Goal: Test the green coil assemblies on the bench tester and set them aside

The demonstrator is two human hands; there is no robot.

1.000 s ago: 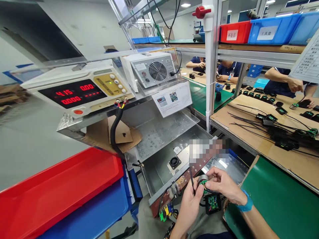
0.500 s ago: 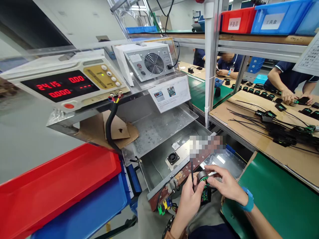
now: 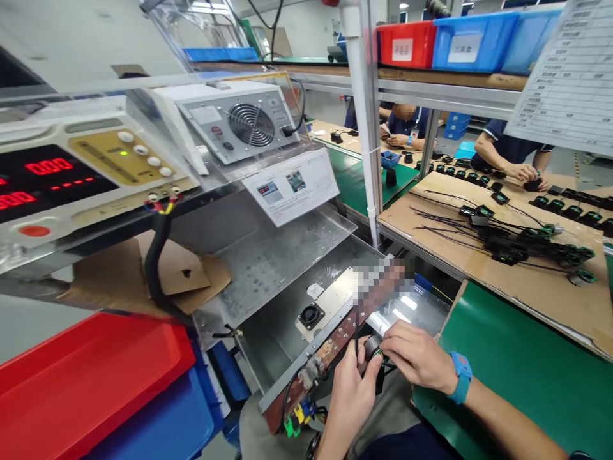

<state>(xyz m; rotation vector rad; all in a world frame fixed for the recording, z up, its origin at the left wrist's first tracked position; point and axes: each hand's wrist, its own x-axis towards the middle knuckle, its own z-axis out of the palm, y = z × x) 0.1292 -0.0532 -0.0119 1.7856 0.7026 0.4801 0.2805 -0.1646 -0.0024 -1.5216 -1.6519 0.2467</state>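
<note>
In my left hand (image 3: 352,390) is a round grey part (image 3: 372,347) with a green circuit board at its edge, clasped between thumb and fingers. A black cable (image 3: 357,329) runs upward beside those fingers. My right hand (image 3: 416,356), with a blue wrist strap, has its fingers curled and pinched together at the part's right edge. Its fingertips hide much of the green board. Something black (image 3: 380,382) hangs just below the part, mostly covered by the hands. Both hands are over my lap, in front of a brown strip (image 3: 335,342) with screws.
Left stands a power supply (image 3: 96,160) with red digits, above a red tray (image 3: 96,377) and a blue tray (image 3: 163,415). Green and yellow connectors (image 3: 299,415) hang below the strip. Cabled parts (image 3: 507,243) lie on cardboard at right, near a green mat (image 3: 507,358). Co-workers sit beyond.
The view has turned right, so the bench things sit further left. My right hand's fingers, spread around the part before, are now drawn together at its edge. The green board shows less.
</note>
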